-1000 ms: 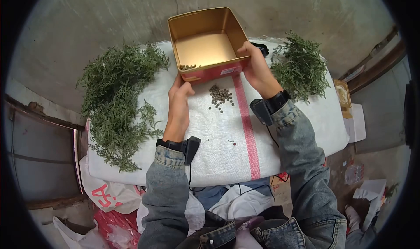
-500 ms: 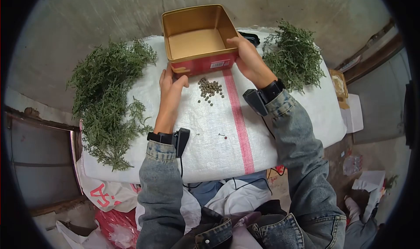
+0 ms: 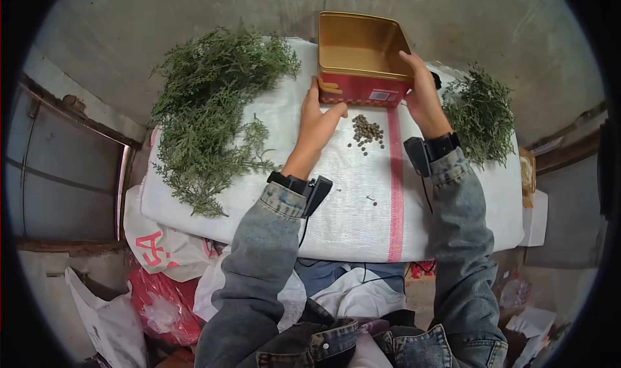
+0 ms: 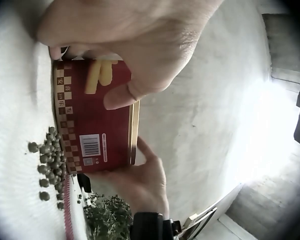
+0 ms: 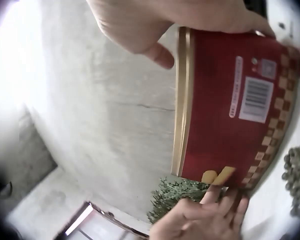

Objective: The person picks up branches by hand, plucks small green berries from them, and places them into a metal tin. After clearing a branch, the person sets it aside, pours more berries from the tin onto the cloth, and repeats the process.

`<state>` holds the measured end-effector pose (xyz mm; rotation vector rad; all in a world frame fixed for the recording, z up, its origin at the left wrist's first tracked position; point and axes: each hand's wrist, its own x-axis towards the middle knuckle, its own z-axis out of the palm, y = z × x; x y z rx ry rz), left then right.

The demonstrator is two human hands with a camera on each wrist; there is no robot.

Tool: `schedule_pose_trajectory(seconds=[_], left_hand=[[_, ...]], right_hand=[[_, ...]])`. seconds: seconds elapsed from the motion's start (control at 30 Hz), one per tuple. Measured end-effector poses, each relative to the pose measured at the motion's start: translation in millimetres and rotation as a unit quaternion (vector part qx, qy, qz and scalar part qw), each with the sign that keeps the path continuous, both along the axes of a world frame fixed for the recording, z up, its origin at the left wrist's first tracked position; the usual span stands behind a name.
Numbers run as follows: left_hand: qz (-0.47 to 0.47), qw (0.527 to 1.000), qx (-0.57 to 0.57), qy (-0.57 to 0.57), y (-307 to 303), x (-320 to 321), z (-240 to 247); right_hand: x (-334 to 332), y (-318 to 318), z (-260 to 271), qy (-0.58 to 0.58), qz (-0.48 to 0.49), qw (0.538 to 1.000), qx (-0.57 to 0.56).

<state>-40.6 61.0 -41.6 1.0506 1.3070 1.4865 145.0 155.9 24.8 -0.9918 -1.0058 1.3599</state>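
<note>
Red tin [image 3: 363, 88] is clamped at 2 ends by left hand [image 3: 317, 127] and right hand [image 3: 427, 104], just past the pellet pile [image 3: 367, 130], mouth up, barcode facing the wearer, long axis pretty much left-to-right.

Between your forearms, the white woven cover [image 3: 349, 225] is leaving a lane toward the tin [image 3: 365, 88], with small bits [image 3: 372, 201] lying in it. Just short of the tin, a cluster of brown beads [image 3: 367, 132] is blocking the middle. The tin's open top is giving you a way in from above, while the grey wall [image 3: 272, 9] is closing off the far side. Leafy sprigs [image 3: 207, 115] are crowding your left; another bunch [image 3: 480, 117] is hemming in your right hand [image 3: 425, 102].
</note>
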Motion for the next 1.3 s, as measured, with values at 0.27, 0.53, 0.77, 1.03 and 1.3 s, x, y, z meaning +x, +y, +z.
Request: schedule_pose_trajectory(seconds=[0.27, 0.53, 0.77, 1.03, 1.3], left_hand=[[-0.006, 0.999, -0.023, -0.046, -10.5, 2.9, 16.0], [-0.046, 0.987, 0.024, -0.149, -6.6, -9.8, -6.1], [0.022, 0.97, -0.022, -0.242, -3.8, -11.6, 5.8], [0.032, 0.961, 0.002, -0.276, -3.0, -18.8, 8.1], [0.048, 0.958, -0.023, -0.28, -13.8, -28.7, -2.2]], right_hand=[[-91.0, -53.9, 98.2, -0.265, 0.253, 0.881, 0.299], [-230.9, -20.2, 45.4, -0.473, 0.097, 0.77, 0.418], [-238.5, -0.4, 67.3, -0.451, 0.139, 0.693, 0.544], [-199.3, -6.8, 137.3, -0.331, 0.245, 0.851, 0.327], [-104.7, -38.4, 142.9, -0.083, 0.193, 0.939, 0.273]])
